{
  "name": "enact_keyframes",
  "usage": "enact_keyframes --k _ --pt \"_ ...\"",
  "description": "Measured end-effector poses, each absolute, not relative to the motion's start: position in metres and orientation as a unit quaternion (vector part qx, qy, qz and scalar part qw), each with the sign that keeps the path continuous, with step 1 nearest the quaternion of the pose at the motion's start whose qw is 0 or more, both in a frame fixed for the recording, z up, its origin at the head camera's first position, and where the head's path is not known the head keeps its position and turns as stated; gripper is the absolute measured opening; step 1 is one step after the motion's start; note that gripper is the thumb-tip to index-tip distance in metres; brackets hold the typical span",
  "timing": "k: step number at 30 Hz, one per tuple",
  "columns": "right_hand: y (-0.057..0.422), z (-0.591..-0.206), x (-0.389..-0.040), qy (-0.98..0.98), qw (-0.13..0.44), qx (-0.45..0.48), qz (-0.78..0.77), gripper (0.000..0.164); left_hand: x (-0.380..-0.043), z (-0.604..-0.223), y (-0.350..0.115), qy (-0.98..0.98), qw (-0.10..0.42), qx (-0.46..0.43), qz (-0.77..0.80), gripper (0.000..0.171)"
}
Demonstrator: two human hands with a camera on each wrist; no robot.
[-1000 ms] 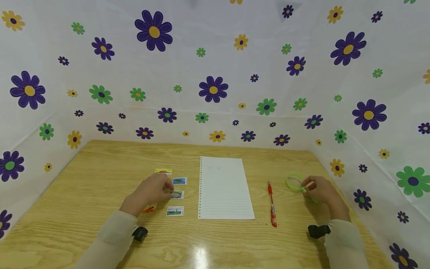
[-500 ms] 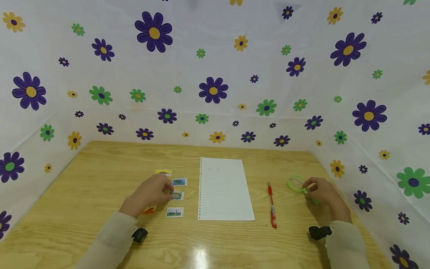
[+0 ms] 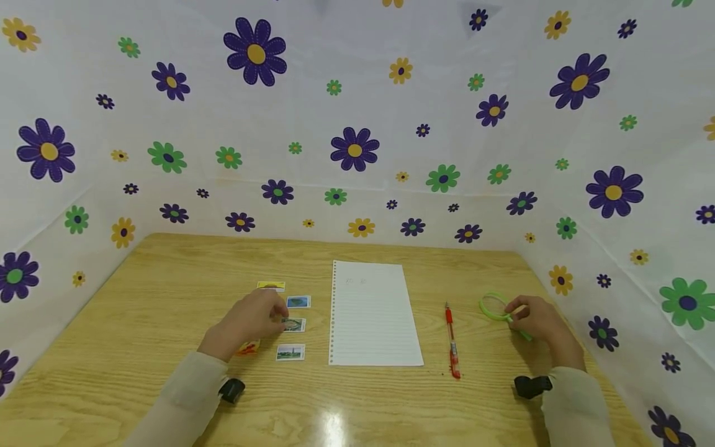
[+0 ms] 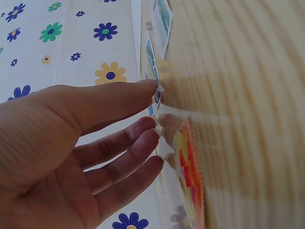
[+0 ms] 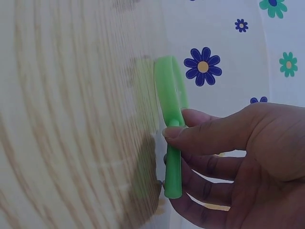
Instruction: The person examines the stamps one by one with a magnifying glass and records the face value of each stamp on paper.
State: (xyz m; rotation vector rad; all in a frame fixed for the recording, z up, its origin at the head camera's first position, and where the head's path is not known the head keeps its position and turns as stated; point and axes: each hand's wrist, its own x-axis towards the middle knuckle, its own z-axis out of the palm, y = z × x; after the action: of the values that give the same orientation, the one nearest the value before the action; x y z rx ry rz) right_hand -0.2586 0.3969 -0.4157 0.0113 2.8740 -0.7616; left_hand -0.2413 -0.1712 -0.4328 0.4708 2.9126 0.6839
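Note:
My left hand (image 3: 251, 320) rests over the table's left half, thumb and fingertips right at the edge of a greenish stamp (image 3: 295, 325). In the left wrist view its fingers are loosely bent, with a gap between thumb and fingers. Around it lie a yellow stamp (image 3: 271, 285), a blue stamp (image 3: 298, 302), a stamp with a tower (image 3: 290, 352) and a red-and-yellow stamp (image 4: 188, 169), partly hidden by the hand in the head view. At the right, my right hand (image 3: 537, 318) pinches a green magnifying glass (image 5: 174, 179) where handle meets ring, the lens ring tipped up close over the wood.
A lined sheet (image 3: 374, 323) with faint marks near its top lies mid-table. Between it and my right hand is a red pen (image 3: 451, 341), with small specks by its lower end. Flower-printed white cloth (image 3: 357, 99) walls in the back and sides of the wooden table (image 3: 385, 403).
The magnifying glass and my right hand have shifted slightly to the right and nearer. My left hand stays at the same stamp.

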Motion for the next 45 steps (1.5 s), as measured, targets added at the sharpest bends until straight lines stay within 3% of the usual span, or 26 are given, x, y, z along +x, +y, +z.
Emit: enact_keyframes --k 22,33,45 --pt "0.404 -0.411 -0.253 0.961 0.1 0.006 -0.257 0.023 -0.241 -0.431 -0.17 0.959 0.057 0.163 0.224 0.012" --pt "0.393 -0.392 -0.25 0.973 0.045 -0.016 -0.227 0.027 -0.239 -0.425 -0.169 0.959 0.057 0.165 0.223 0.012" --pt "0.372 -0.403 -0.254 0.963 0.041 -0.061 -0.261 0.022 -0.24 -0.43 -0.171 0.959 0.05 0.177 0.216 0.01"
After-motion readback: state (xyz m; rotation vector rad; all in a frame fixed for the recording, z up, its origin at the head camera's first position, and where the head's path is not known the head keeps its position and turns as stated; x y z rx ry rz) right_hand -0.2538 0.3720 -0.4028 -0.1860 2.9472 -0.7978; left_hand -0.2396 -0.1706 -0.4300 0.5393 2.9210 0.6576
